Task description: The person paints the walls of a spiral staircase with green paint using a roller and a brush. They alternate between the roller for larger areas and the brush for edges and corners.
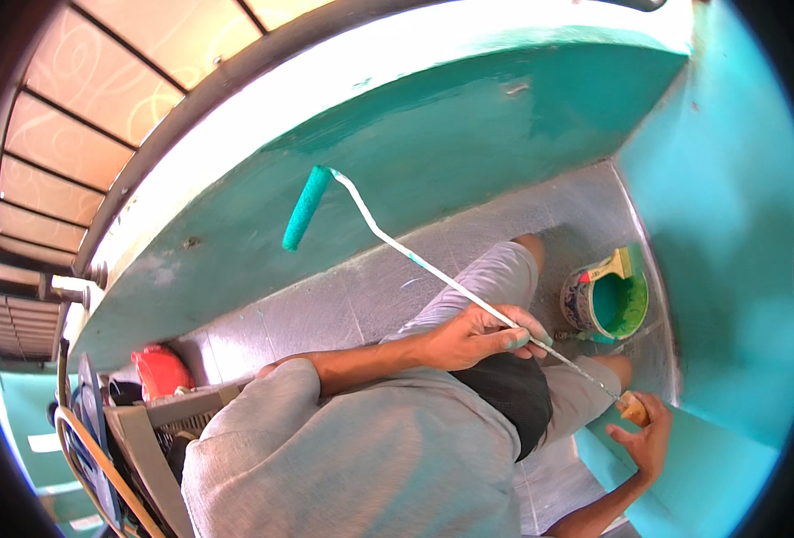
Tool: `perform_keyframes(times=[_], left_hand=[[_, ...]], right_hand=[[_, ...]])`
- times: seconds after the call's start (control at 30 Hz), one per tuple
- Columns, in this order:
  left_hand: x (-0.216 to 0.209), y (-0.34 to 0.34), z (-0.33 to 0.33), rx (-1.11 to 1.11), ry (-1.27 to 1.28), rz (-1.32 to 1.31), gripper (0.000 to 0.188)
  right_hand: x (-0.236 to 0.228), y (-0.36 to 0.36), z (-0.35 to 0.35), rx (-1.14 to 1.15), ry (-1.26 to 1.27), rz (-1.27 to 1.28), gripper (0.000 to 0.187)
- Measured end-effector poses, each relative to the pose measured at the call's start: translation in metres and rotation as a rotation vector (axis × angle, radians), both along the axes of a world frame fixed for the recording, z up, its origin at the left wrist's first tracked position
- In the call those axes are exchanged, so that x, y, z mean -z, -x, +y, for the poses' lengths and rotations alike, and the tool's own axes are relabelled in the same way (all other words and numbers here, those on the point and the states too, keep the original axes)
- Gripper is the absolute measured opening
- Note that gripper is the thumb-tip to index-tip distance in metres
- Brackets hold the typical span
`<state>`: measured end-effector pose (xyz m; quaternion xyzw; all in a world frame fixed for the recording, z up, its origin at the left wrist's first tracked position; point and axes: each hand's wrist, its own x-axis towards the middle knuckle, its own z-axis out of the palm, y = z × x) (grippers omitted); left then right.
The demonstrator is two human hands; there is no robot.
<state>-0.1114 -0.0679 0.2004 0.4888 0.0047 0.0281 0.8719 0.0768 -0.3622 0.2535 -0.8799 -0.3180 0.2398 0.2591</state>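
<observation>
paint roller [451, 283] ran on a diagonal across mid-frame, its teal cover [306, 208] at centre left in front of the low teal wall [397, 148]. couldn't tell whether cover and wall touched.

left hand [500, 336], right of centre: fingers closed around the white rod partway along, thumb on it, no visible gap. right hand [645, 439], lower right: fingers curled at the tan handle [633, 410], thumb standing off; couldn't tell how firm the hold was.

paint bucket [581, 305] sat at centre right on the grey tile floor [352, 314], green paint inside, flat brush [625, 263] lying across its rim.

handling, my judgement: left hand as pivot, right hand steering from the end, thumb wrapped for better control. cover length flat to the surface, light even pressure, slow overlapping passes. long rod likely amplified any wrist twist, and a loaded cover could have dripped. bucket stood near the rod and knee, so swing needed care.

labels: bucket side had a busy print, brush handle small markings near a red patch. too small to read. no legible brand seen.
</observation>
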Motion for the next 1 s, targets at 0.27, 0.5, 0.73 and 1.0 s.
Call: perform_keyframes(times=[0.27, 0.5, 0.73, 1.0], left_hand=[[-0.002, 0.026, 0.020, -0.351, -0.084, -0.128, 0.024], [-0.016, 0.041, 0.053, -0.652, -0.173, -0.195, 0.023], [-0.031, -0.007, 0.070, -0.614, -0.221, -0.294, 0.021], [-0.039, -0.049, 0.057, -0.565, -0.367, -0.336, 0.015]], right_hand=[[0.000, -0.028, 0.065, -0.233, -0.209, -0.458, 0.046], [-0.038, -0.033, 0.148, -0.364, -0.220, -0.538, 0.044], [-0.050, -0.066, 0.127, -0.271, -0.252, -0.833, 0.043], [-0.048, -0.105, 0.075, -0.194, -0.213, -0.753, 0.044]])
